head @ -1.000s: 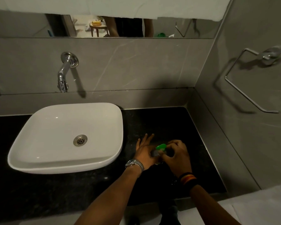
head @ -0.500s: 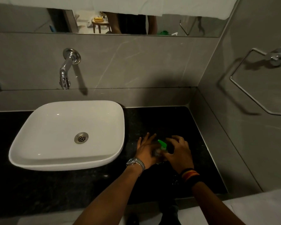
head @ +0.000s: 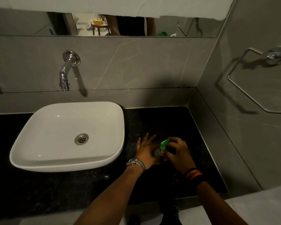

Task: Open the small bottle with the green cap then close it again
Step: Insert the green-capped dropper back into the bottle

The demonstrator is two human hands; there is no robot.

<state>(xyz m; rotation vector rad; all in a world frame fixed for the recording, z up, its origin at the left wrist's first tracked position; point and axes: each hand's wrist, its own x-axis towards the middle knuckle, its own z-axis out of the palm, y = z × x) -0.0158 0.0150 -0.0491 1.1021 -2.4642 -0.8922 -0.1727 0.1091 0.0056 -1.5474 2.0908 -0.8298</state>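
Note:
A small bottle (head: 157, 152) with a bright green cap (head: 164, 144) sits between my two hands, low over the black counter right of the sink. My left hand (head: 145, 147) wraps the bottle's lower body, with the outer fingers spread. My right hand (head: 178, 151) curls over the cap end, its fingers at the green cap. The cap is tilted up and to the right. Most of the bottle's body is hidden by my hands.
A white basin (head: 68, 135) stands on the black counter (head: 152, 117) to the left, with a chrome tap (head: 66, 70) on the wall above it. A metal towel ring (head: 256, 82) hangs on the right wall. A mirror (head: 104, 23) runs along the top.
The green cap has tipped from lying flat to standing up at an angle. My right hand's fingers have shifted around it, while my left hand stays on the bottle.

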